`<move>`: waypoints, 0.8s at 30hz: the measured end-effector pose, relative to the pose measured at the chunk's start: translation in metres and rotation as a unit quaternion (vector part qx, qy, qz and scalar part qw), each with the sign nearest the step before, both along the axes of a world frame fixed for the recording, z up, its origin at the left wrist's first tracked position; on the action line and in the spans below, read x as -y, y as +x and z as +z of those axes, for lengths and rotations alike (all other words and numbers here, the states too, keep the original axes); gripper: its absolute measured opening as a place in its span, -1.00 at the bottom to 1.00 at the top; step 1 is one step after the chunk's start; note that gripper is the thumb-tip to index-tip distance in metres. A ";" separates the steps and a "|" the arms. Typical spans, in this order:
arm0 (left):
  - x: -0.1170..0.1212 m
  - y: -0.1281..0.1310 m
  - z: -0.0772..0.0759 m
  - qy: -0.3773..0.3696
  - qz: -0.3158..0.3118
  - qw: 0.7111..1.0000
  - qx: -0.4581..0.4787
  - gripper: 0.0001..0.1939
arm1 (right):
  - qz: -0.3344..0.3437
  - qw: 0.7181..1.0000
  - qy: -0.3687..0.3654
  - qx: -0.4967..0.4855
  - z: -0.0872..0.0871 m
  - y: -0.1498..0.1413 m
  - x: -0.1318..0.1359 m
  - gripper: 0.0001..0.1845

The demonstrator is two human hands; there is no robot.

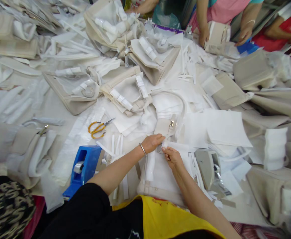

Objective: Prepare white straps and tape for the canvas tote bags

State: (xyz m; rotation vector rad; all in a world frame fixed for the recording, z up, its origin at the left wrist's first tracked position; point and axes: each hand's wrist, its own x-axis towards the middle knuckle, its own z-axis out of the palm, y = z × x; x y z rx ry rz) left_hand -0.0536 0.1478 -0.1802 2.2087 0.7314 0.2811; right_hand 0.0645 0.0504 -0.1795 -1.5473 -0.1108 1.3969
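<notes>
A beige handbag (157, 191) lies flat in front of me, with white wrapping (176, 147) around part of its strap. My left hand (154, 143) is closed, its fingertips pinching the wrapping near the strap. Just to the right and a little nearer, my right hand (172, 156) pinches the lower edge of the same wrapping. Beyond my fingers is a gold buckle (171, 124) on a beige strap piece. The clear or white strap loop (184, 106) curves away behind it. What exactly sits between the fingertips is partly hidden.
Orange-handled scissors (97, 130) and a blue tape dispenser (83, 167) are at the left; a grey tape dispenser (207, 166) stands right. Paper sheets (228, 127) and several beige bags (152, 63) cover the table. Across it, a co-worker's hands (203, 35) handle another bag.
</notes>
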 end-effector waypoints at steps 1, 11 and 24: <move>0.008 -0.007 0.003 -0.010 0.065 0.997 -0.028 -0.71 | 0.002 1.000 -0.006 0.019 -0.002 -0.003 0.003 -0.70; 0.076 -0.045 0.009 -0.331 0.277 0.891 -0.143 -0.62 | 0.018 0.990 0.018 0.142 -0.006 -0.017 0.019 -0.71; 0.090 -0.040 0.064 -0.502 0.266 0.819 0.077 -0.60 | 0.039 0.986 0.037 0.160 0.017 -0.037 0.058 -0.80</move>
